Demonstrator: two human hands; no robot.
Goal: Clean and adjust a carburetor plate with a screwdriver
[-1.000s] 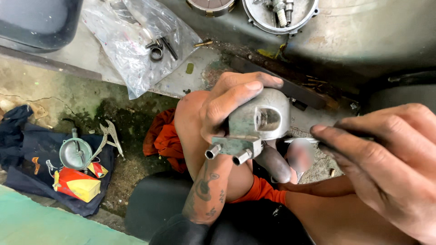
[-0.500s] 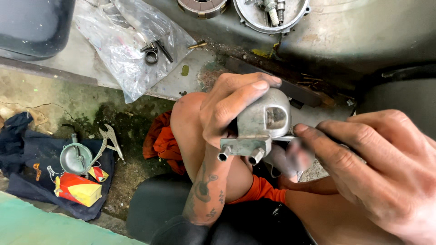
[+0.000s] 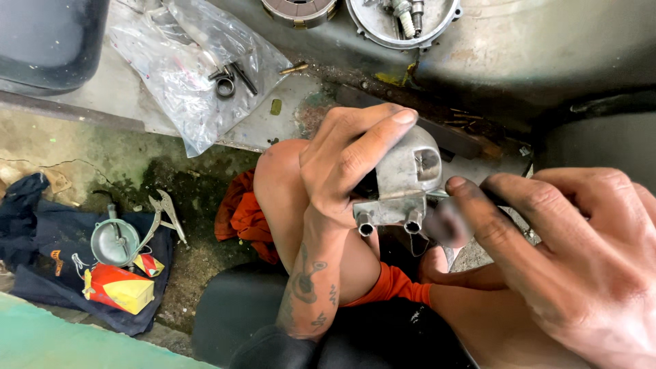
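Left hand (image 3: 348, 171) is wrapped around a grey metal part (image 3: 404, 179), with the fingers curled over its top and the thumb side pressed on its left face, so it grips the part tight. That metal part sits in the middle of the view, held up in the air above the person's bare knee (image 3: 287, 198). It looks like a small rounded box, dull silver and a bit dirty, with a little square hole on its side toward 2 o'clock. A flat plate runs along its bottom edge, and two short round tubes (image 3: 388, 223) stick out from that plate, with their open ends pointing down toward 6 o'clock. The long way of the part runs from about 1 o'clock down to 7 o'clock, with the round dome end up. Right hand (image 3: 567, 266) is at 4 o'clock from the part, big and close to the camera, with dirty fingertips. Its fingers are pinched together near the right edge of the part, and something blurry is between them, but I cannot tell what it is. Far off at 9 o'clock, on a dark cloth on the floor, lie a round metal cup (image 3: 113, 240), a pair of pliers (image 3: 164, 215) and a red and yellow packet (image 3: 119, 287). Up at 11 o'clock a clear plastic bag (image 3: 184, 75) with small dark metal bits on it rests on the grey worktop (image 3: 96, 96).
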